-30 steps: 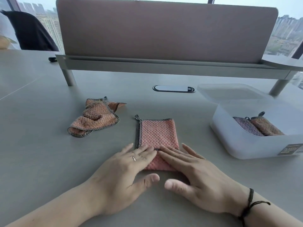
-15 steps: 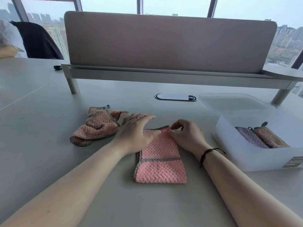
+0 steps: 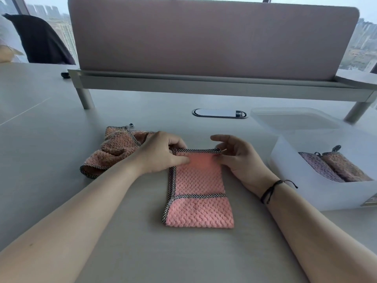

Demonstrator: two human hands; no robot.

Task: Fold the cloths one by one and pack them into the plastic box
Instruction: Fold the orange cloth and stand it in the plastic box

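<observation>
A pink cloth [image 3: 196,193], half folded, lies flat on the worktop [image 3: 51,180] just left of the plastic box [image 3: 306,186]; a second ago both hands pressed its near end, and they have since moved to its far hem, suggesting another fold is about to begin. The left hand [image 3: 161,153] pinches the far-left corner, the right hand [image 3: 234,154] the far-right, other fingers loose. Beyond, a crumpled cloth [image 3: 114,152] waits; two folded cloths [image 3: 334,166] sit boxed.

Two bare forearms reach forward, hands close together.

The left hand [image 3: 161,155] lies knuckles up, fingers [image 3: 179,142] curled down in a pinch. The right hand [image 3: 237,158] pinches with thumb and forefinger, remaining fingers loosely spread; a dark cord bracelet circles its wrist.
</observation>
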